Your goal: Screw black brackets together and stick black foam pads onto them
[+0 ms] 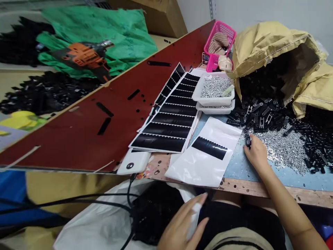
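Observation:
My right hand rests on the blue table top with its fingers pinched on a small black plastic part, at the edge of a spread of silver screws and black parts. My left hand hangs low over my lap with fingers apart, holding nothing; a white bandage wraps one finger. Below it lies a white plastic bag holding black parts. A white sheet with a black strip lies between my hands.
A yellow sack spills black parts at the right. White trays of screws, a pink basket, a fan of black-striped sheets, a white power bank, a dark red board, an orange drill on green cloth.

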Available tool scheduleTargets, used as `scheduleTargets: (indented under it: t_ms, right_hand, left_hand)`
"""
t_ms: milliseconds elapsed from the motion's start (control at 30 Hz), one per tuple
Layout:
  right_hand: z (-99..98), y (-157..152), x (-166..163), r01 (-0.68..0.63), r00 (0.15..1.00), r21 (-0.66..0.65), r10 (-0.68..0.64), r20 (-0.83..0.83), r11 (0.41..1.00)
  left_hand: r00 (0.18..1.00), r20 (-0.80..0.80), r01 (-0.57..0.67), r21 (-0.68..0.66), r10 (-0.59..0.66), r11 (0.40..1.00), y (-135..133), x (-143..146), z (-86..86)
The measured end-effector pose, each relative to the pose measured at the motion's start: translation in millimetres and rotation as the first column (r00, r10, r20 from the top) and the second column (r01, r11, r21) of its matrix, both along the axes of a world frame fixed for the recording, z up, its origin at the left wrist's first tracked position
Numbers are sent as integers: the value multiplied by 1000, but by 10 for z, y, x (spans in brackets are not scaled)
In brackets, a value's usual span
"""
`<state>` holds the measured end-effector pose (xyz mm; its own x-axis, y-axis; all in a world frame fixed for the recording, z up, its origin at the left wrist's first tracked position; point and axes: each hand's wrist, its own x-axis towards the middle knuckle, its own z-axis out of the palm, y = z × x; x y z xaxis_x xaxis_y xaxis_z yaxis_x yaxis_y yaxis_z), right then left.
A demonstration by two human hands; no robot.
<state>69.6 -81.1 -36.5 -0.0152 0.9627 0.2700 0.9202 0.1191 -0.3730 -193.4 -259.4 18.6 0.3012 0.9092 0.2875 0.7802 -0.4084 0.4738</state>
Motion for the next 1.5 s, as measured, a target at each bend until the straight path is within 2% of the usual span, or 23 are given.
scheduleTargets:
  t_ms: [67, 167, 233, 300, 333, 367, 400, 433, 467, 500, 567, 667, 767, 833, 900, 933, 967, 1033, 1133, 1267, 1367, 1433, 1500]
  right_hand:
    - [54, -64, 64, -70, 995, 41, 73, -70, 997]
    - [220, -286, 210, -302, 937, 132, 320, -139, 944]
    - [318, -404, 327, -465, 866, 143, 482, -131, 874]
    - [357, -408, 523, -494, 852, 136, 509, -121, 859]
    - [352, -362, 666, -428, 888, 147, 445, -118, 892]
    - [332, -287, 839, -300, 940, 166, 321, -118, 939]
    - [302, -194, 1033, -109, 983, 199, 135, -121, 974]
    - [265, -90, 1237, 115, 990, 201, -95, -109, 973]
    - [227, 14, 1437, 303, 953, 164, -295, -71, 939]
    - [191, 112, 1621, 408, 913, 122, -406, -43, 905]
    - [144, 261, 1911, 468, 884, 83, -467, -33, 880]
    - [153, 340, 2113, 446, 894, 62, -442, -70, 893]
    - [224, 245, 2009, 436, 891, 72, -419, -177, 897]
    - [263, 98, 1762, 372, 848, 85, -301, -436, 924]
    - [280, -87, 1411, 174, 681, 80, -61, -729, 982]
    - [279, -177, 1223, 38, 607, 36, 6, -794, 999]
    - [272, -257, 1044, -74, 554, -12, 31, -832, 997]
    - [248, -367, 760, -165, 506, -40, 49, -861, 985]
    - [223, -421, 575, -141, 562, 5, 84, -823, 990]
    - [241, -452, 597, -102, 649, 99, 142, -748, 990]
    - [228, -516, 626, -62, 624, 91, 109, -774, 994]
    - [191, -573, 643, -29, 586, 49, 56, -809, 998]
    - [145, -637, 681, 5, 584, 13, 8, -812, 1000]
  left_hand:
    - [993, 26, 111, 62, -113, 992, 391, 335, 51]
    - [974, -1, 227, 99, -228, 969, 1025, 748, 96]
    - [950, -62, 305, -24, -306, 952, 1366, 972, 88]
    - [921, -133, 337, -206, -367, 919, 1579, 1135, 54]
    - [911, -148, 335, -280, -385, 900, 1635, 1189, 31]
    - [909, -136, 332, -333, -394, 882, 1662, 1223, 7]
    - [914, -93, 338, -369, -396, 866, 1666, 1241, -19]
    - [920, -26, 350, -396, -391, 849, 1655, 1246, -44]
    - [924, 53, 365, -422, -380, 830, 1636, 1244, -69]
    - [924, 129, 378, -446, -360, 811, 1614, 1239, -93]
    - [922, 244, 384, -479, -301, 789, 1581, 1235, -136]
    - [919, 339, 367, -546, -202, 753, 1581, 1280, -186]
    - [902, 412, 379, -612, -130, 694, 1622, 1384, -214]
    - [885, 453, 394, -610, -105, 687, 1651, 1464, -225]
    - [879, 467, 393, -594, -97, 702, 1668, 1532, -230]
    - [878, 468, 388, -580, -97, 717, 1669, 1557, -230]
    - [877, 470, 386, -558, -104, 735, 1666, 1575, -228]
    - [868, 479, 392, -497, -132, 774, 1650, 1588, -220]
    - [877, 454, 370, -422, -160, 828, 1625, 1573, -197]
    - [922, 332, 313, -329, -201, 891, 1634, 1557, -153]
    - [933, 213, 338, -242, -290, 909, 1658, 1586, -129]
    - [917, 127, 397, -188, -379, 898, 1663, 1628, -130]
    - [888, 73, 460, -162, -454, 873, 1661, 1676, -141]
